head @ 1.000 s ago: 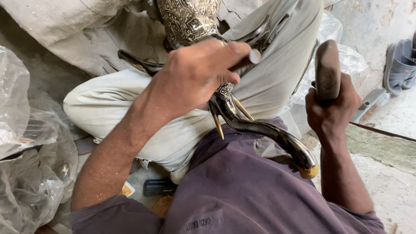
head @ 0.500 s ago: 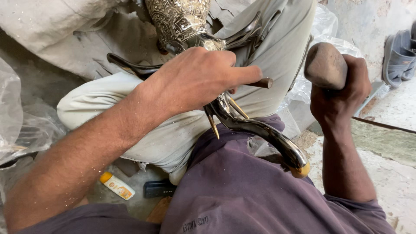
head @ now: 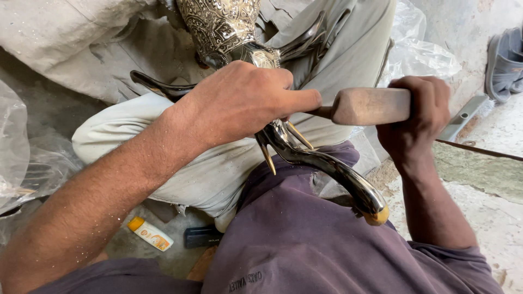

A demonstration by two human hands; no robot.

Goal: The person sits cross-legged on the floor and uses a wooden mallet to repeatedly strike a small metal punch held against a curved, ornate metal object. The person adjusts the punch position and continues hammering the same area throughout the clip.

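An ornate embossed silver metal piece (head: 220,24) with curved dark polished horns (head: 332,171) tipped in gold lies across my lap. My left hand (head: 245,103) is closed around a thin punch tool, held against the metal piece near its neck; the tool is mostly hidden by my fingers. My right hand (head: 417,117) grips a wooden mallet (head: 368,106), whose head lies level and meets the end of the punch by my left fingertips.
I sit cross-legged in light trousers (head: 163,147) and a purple shirt (head: 305,239). A small white and orange tube (head: 150,233) and a dark flat object (head: 201,237) lie on the floor. Crumpled plastic (head: 422,51) lies behind; grey sandals (head: 506,54) far right.
My right hand has swung the mallet down and leftward, from upright beside my knee to level against the tool. My left hand stays on the metal piece.
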